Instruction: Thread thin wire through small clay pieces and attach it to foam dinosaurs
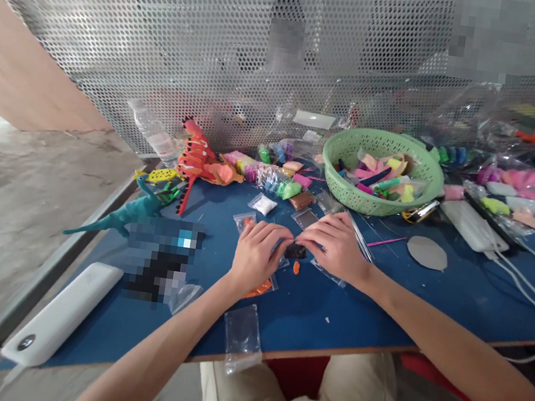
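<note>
Left hand (257, 255) and right hand (335, 246) are pinching a shapeless dark clay lump (296, 252). A finished orange clay dragon (194, 157) is standing at ten o'clock

The lump (296, 252) is small, black and rounded, low on the blue table (383, 296). It sits where the fingertips of the left hand (254, 255) and right hand (335, 246) meet, pinched from both sides and partly covered. Whether it sits inside a clear bag cannot be told. Just below it lies a tiny orange bit (296, 267), loose and apart from the lump.
</note>
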